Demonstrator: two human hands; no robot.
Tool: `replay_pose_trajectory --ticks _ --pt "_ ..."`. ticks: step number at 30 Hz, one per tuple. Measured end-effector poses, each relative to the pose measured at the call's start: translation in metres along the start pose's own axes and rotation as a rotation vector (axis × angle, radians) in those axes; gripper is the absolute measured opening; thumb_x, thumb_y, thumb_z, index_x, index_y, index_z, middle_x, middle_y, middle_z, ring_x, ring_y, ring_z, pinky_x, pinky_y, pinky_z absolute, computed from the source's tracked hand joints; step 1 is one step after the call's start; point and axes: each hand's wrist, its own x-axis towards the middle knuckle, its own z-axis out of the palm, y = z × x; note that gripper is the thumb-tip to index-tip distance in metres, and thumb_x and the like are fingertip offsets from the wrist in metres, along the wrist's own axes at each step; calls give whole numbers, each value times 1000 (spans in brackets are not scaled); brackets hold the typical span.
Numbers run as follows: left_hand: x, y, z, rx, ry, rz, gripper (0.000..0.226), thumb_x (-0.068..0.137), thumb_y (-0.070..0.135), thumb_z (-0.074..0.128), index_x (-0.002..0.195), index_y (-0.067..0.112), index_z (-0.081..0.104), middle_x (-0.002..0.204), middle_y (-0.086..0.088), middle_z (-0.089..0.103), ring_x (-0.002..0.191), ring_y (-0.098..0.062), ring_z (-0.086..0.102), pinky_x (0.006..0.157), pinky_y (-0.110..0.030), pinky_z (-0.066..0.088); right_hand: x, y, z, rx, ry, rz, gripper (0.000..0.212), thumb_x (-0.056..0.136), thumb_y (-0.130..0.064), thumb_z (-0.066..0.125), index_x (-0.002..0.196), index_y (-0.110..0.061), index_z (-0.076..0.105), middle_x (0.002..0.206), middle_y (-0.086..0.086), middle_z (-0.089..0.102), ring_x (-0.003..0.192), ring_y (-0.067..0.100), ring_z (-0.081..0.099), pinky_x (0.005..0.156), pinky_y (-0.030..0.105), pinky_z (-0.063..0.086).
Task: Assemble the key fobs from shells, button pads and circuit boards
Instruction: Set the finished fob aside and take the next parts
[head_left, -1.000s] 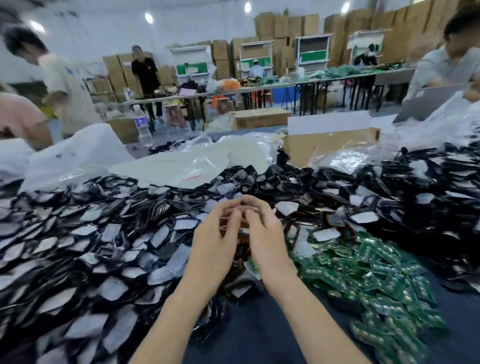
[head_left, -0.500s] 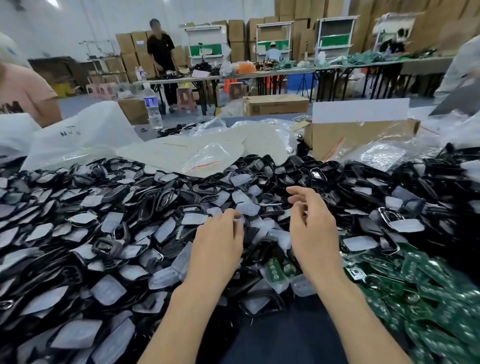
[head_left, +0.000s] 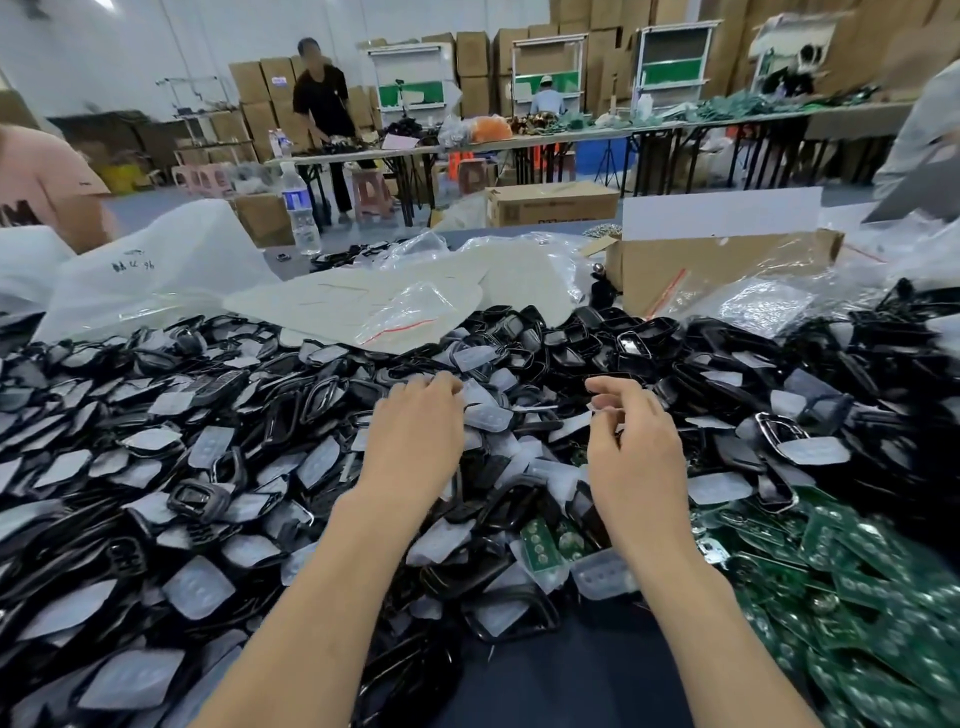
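Moved wider apart: left grip relaxed on button pads, right grip loosely apart.

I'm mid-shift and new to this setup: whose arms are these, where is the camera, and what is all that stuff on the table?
No machine here: a person's bare hands, filmed by one wide-angle camera on their head, looking forward and down. The left hand rests on a heap of black shells and translucent button pads; its fingertips are hidden, so a grip cannot be told. The right hand hovers, fingers loosely curled, holding nothing visible. Green circuit boards lie at the right; plastic bags and a cardboard box sit behind.
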Motion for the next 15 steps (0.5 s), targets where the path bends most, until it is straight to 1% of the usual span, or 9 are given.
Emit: replay_pose_trajectory --ticks 2,5,8,10,12,15 --pt "2 -11 -7 -2 18 -14 33 107 28 38 130 17 58 118 -8 66 111 -29 58 94 -43 46 -1 -1 3 -6 -17 -14 28 102 -13 44 122 -25 60 107 -12 55 107 13 50 80 25 40" --pt "5 -31 -19 -20 -4 -52 32 105 25 41 128 14 61 117 -9 68 110 -31 60 95 -46 47 -6 -8 10 -30 -72 -68 29 101 -14 43 121 -26 60 104 -14 54 103 10 50 85 28 43" --pt "4 -54 -35 -39 -9 -117 30 104 24 44 125 14 63 116 -11 70 109 -33 61 93 -47 49 -15 -15 18 -69 -165 -145 30 101 -16 42 121 -27 61 110 -12 59 104 8 49 93 34 46" --pt "2 -70 -44 -29 -8 -165 29 104 24 44 125 13 62 115 -12 70 109 -34 61 92 -46 49 -21 -21 22 -102 -231 -200 31 101 -17 41 121 -26 62 116 -10 60 108 11 51 97 37 45" --pt "0 -84 -51 -20 -13 -200 29 104 24 45 125 14 62 112 -11 70 105 -33 62 89 -45 50 -26 -26 26 -146 -279 -260 30 101 -16 43 121 -23 64 118 -7 62 110 16 54 98 39 45" --pt "-3 -99 -57 -3 -28 -229 28 104 25 46 124 16 63 111 -8 71 102 -32 63 88 -44 51 -33 -33 28 -190 -327 -307 31 102 -16 42 123 -23 64 118 -8 62 110 16 53 99 36 44"
